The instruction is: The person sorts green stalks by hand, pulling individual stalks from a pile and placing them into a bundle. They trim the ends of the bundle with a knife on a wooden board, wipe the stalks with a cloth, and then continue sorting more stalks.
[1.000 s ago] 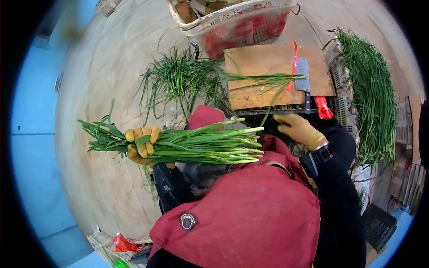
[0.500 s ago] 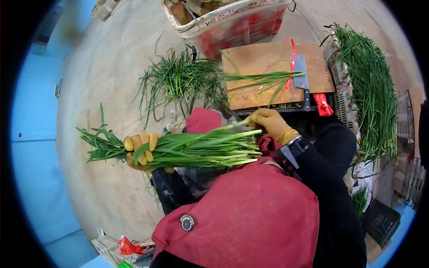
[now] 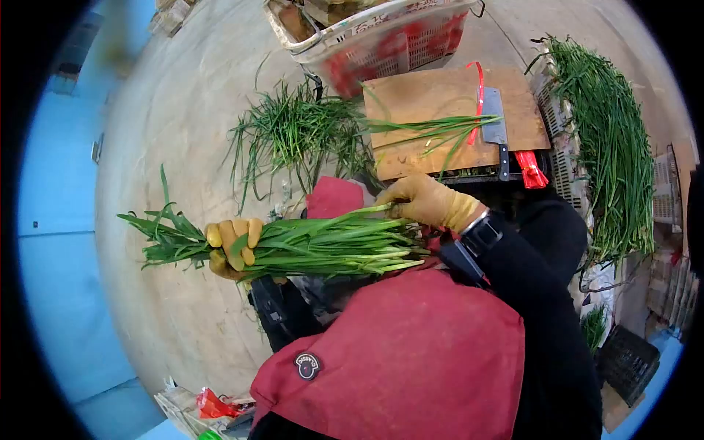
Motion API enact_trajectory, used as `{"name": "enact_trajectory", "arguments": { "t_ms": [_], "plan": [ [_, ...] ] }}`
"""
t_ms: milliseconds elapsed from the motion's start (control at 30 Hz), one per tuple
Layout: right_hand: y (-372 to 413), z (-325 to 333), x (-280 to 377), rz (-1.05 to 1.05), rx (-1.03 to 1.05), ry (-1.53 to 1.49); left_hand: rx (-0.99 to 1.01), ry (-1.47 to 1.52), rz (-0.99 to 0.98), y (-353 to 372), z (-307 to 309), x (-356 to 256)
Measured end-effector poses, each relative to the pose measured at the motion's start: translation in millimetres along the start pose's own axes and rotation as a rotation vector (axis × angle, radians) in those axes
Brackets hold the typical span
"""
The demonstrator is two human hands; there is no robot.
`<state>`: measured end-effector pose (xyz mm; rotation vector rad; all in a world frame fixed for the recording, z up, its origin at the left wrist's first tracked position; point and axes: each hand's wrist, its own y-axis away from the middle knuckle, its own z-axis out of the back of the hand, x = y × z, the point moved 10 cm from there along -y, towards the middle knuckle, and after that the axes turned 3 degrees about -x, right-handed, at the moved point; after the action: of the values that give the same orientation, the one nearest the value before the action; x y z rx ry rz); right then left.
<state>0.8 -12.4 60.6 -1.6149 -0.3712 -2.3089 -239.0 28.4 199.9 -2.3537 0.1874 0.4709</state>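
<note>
Above the red apron (image 3: 411, 337), one bundle of green stalks (image 3: 323, 246) lay level between two gloved hands, its pale ends towards the right. The left hand (image 3: 235, 246) was closed around the leafy end, with four fingers wrapped over the top. The right hand (image 3: 425, 202) had its thumb and fingers pinched on stalk ends at the bundle's upper side; how many it gripped could not be told. One watch (image 3: 483, 232) sat on the right wrist.

Beyond the hands was one wooden board (image 3: 433, 88). One cleaver (image 3: 493, 110) lay by its right edge, the handle reaching over the near edge close to the near right corner. A few loose stalks (image 3: 440, 127) ran from the left edge to the blade, crossed by one red strip (image 3: 479, 99). One bunch of red ties (image 3: 529, 169) hung at the near right corner. Left of the board, one loose green pile (image 3: 293, 128) was on the floor; right of it, one white crate (image 3: 563, 158) bore a green heap (image 3: 605, 147). One basket (image 3: 389, 51) stood past the far edge.
</note>
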Motion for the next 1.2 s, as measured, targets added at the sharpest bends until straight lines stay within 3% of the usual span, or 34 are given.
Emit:
{"name": "enact_trajectory", "arguments": {
  "t_ms": [100,233,300,400,467,533,633,833,867,1000,1067,1167,1200],
  "plan": [
    [21,15,-14,-0.050,-0.076,0.136,-0.017,0.004,0.032,2,5,4],
    [76,40,-96,-0.264,-0.058,0.366,-0.054,0.042,-0.047,3,9,-4],
    [112,10,-140,-0.381,0.480,0.788,-0.062,0.040,-0.052,5,13,-6],
    [112,34,-125,-0.446,0.183,0.530,-0.053,0.047,-0.038,6,14,-5],
    [77,54,-73,-0.190,-0.138,0.250,-0.053,0.042,-0.026,5,13,-3],
    [40,50,-44,-0.053,-0.262,-0.095,-0.058,0.033,-0.038,4,10,-1],
    [-1,10,-14,-0.022,-0.037,-0.047,-0.073,0.014,-0.033,1,4,1],
    [17,11,-57,-0.329,-0.259,-0.098,-0.105,-0.022,-0.011,4,12,-6],
    [22,5,-81,-0.371,-0.274,-0.321,-0.114,-0.019,-0.017,6,14,-7],
    [17,12,-62,-0.180,-0.256,-0.470,-0.170,0.021,-0.047,6,16,-2],
    [15,5,-46,-0.185,-0.185,-0.274,0.142,0.040,-0.033,2,10,-3],
    [6,-5,-17,-0.158,-0.092,-0.244,0.032,0.031,0.000,10,19,-2],
    [7,-3,-41,-0.270,-0.166,-0.343,-0.030,-0.106,-0.005,9,18,-5]
  ]
}}
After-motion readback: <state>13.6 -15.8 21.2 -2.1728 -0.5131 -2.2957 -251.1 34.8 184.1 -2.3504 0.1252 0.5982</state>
